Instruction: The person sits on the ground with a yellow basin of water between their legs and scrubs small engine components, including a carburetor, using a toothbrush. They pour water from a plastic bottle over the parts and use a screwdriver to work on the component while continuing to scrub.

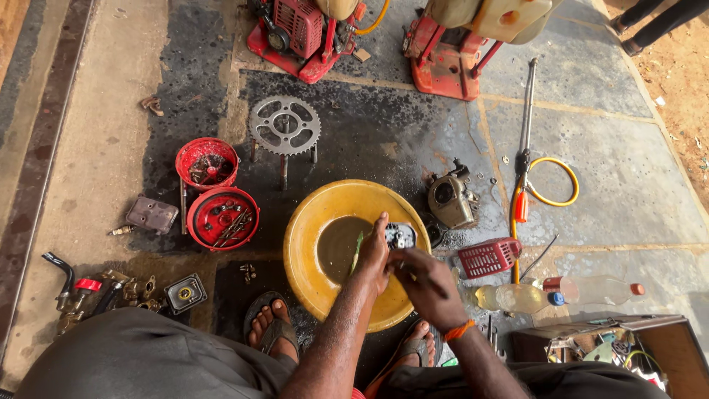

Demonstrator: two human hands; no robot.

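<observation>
A yellow basin [310, 222] holding murky brown liquid sits on the oily floor between my feet. Over its right side my left hand [373, 255] grips a small dark metal engine part [400, 235] and a thin green stick-like tool [357, 251]. Close beside it, my right hand [428, 288], with an orange band at the wrist, has its fingers closed near the part. What they pinch is hidden.
Two red round covers [209, 164] [223, 218] with small parts lie left, a chain sprocket [284, 125] behind. A grey engine casing [449, 199], red grille [487, 257], plastic bottles [517, 297], spray lance [526, 111] and toolbox [613, 347] are right. Red sprayer machines [303, 37] stand at the back.
</observation>
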